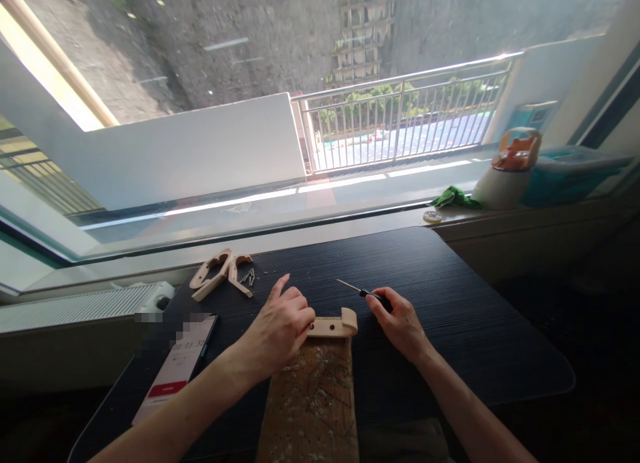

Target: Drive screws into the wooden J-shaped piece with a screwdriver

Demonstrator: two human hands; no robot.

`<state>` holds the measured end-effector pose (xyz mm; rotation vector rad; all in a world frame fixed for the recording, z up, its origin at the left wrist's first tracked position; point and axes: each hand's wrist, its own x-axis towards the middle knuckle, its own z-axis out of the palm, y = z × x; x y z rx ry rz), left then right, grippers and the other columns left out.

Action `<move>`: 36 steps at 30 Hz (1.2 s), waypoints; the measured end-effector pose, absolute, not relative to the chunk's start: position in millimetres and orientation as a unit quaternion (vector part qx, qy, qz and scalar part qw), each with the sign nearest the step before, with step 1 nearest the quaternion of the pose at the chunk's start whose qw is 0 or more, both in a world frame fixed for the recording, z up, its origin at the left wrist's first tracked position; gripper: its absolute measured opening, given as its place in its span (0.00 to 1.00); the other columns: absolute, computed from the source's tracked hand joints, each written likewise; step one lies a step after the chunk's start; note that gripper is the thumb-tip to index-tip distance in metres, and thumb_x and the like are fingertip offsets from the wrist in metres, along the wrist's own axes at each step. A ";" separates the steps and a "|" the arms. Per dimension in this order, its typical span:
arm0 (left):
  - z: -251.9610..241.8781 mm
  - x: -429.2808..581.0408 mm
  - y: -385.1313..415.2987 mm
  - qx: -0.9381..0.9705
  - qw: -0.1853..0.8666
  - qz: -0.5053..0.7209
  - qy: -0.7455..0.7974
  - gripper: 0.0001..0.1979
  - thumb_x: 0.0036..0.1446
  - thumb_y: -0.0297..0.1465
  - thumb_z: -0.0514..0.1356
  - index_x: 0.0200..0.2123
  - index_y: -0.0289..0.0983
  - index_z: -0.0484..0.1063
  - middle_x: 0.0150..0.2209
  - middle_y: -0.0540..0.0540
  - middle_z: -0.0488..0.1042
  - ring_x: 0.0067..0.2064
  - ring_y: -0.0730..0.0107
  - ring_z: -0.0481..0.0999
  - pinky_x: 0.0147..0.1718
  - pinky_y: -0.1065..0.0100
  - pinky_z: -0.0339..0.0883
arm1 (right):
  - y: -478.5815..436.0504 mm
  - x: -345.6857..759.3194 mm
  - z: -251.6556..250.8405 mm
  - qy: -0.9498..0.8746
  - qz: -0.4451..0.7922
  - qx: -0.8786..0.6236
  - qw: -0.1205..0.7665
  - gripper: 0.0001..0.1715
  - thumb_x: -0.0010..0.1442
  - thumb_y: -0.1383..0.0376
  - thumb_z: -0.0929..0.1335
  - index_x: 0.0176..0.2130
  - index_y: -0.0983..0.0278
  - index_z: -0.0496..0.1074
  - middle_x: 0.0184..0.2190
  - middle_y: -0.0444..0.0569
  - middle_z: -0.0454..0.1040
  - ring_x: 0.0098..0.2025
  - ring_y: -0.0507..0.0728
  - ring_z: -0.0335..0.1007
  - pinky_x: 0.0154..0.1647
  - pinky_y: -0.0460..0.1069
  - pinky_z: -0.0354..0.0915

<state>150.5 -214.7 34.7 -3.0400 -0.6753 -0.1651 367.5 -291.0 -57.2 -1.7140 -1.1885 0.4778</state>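
Note:
A pale wooden hook (333,327) with a curled right end and dark holes lies across the far end of a worn, scratched wooden board (315,396). My left hand (283,323) is at the hook's left end, its fingers bent into a pinch beside a hole and one finger raised. What the fingertips hold, if anything, is hidden. My right hand (400,323) is closed around the black handle of a screwdriver (367,294), just right of the hook. The screwdriver's thin metal shaft points left and away from me, apart from the hook.
More wooden hooks (220,276) and several screws (247,276) lie at the back left of the dark table (460,316). A phone (180,366) showing a timer rests near my left forearm. On the windowsill stand a white-and-orange container (505,176), a green cloth (455,197) and a teal box (570,176).

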 end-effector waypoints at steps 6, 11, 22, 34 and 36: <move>29.4 148.8 -222.3 -0.963 -0.047 -0.077 -0.256 0.08 0.55 0.25 0.53 0.30 0.40 0.71 0.29 0.51 0.72 0.38 0.69 0.68 0.59 0.49 0.40 | -289.9 367.0 -58.1 -0.477 0.210 -0.697 0.492 0.18 0.55 0.53 0.63 0.34 0.64 0.71 0.25 0.45 0.70 0.27 0.52 0.62 0.29 0.47 0.58; 23.0 145.8 -228.7 -0.934 -0.041 -0.131 -0.329 0.08 0.55 0.27 0.53 0.30 0.41 0.72 0.33 0.51 0.72 0.42 0.67 0.68 0.58 0.45 0.36 | -292.3 371.6 -49.3 -0.473 0.270 -0.671 0.502 0.23 0.57 0.51 0.61 0.42 0.65 0.70 0.18 0.41 0.63 0.20 0.50 0.58 0.21 0.46 0.56; 19.4 144.2 -228.8 -0.924 -0.072 -0.118 -0.355 0.08 0.56 0.29 0.54 0.31 0.42 0.73 0.35 0.51 0.72 0.42 0.66 0.68 0.56 0.46 0.44 | -315.5 341.5 68.8 -0.720 0.201 -0.595 0.294 0.10 0.57 0.60 0.63 0.37 0.61 0.71 0.26 0.42 0.71 0.25 0.49 0.61 0.27 0.44 0.56; 15.3 139.2 -227.6 -0.923 -0.074 -0.140 -0.350 0.09 0.55 0.28 0.54 0.30 0.41 0.73 0.35 0.51 0.73 0.40 0.67 0.69 0.56 0.46 0.44 | -295.7 321.6 75.3 -0.779 0.119 -0.586 0.188 0.10 0.57 0.62 0.62 0.38 0.59 0.70 0.28 0.42 0.73 0.28 0.50 0.65 0.29 0.44 0.54; 15.1 139.0 -227.3 -0.924 -0.072 -0.142 -0.349 0.09 0.55 0.28 0.53 0.30 0.41 0.73 0.34 0.51 0.73 0.40 0.67 0.69 0.56 0.46 0.44 | -294.9 321.1 76.3 -0.784 0.115 -0.584 0.175 0.10 0.58 0.61 0.62 0.38 0.59 0.70 0.28 0.42 0.74 0.29 0.50 0.65 0.30 0.45 0.54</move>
